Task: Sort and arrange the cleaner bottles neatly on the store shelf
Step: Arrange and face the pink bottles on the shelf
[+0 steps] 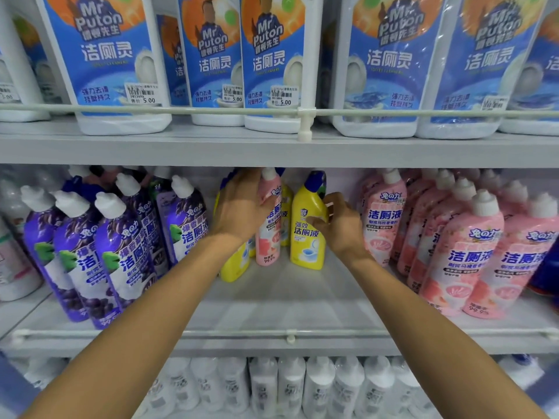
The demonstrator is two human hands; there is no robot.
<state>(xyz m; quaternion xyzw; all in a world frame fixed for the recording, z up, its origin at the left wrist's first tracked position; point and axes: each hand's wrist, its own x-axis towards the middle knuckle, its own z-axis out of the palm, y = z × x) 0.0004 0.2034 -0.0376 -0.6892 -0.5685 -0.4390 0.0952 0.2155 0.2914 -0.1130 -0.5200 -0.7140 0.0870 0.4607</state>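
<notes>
The middle shelf (pixel 272 313) is taken up by three groups, under a row of large blue-labelled jugs (pixel 115 55) on the board above and over white bottles (pixel 290 385) below. A block of pink bottles (pixel 462 255) is ranked on the right and a block of purple bottles (pixel 127 246) on the left, both tightly packed and leaning somewhat. A gap is left between them. At its back a few strays are stood: a yellow bottle (pixel 305 237), a lone pink bottle (pixel 267 237) just beside it, and a second yellow bottle (pixel 234 267) partly hidden behind the left forearm.

The lone pink bottle is held by the left hand (pixel 239 207), whose fingers are curled round its shoulder below the white cap. The yellow bottle is gripped by the right hand (pixel 341 228), with the thumb laid across the front label and the fingers wrapped on its far side.

The bottles are judged to be full, so moderate weight is to be expected, carried low in the body. The plastic walls are probably stiff enough not to be crushed, yet the glossy labels may prove slippery. A firmer hold is likely given at the shoulder or waist than at the narrow angled neck. As the bottles are tall with small feet, neighbours could easily be toppled. The low guard rail (pixel 211 334) would have to be cleared on lifting out.
</notes>
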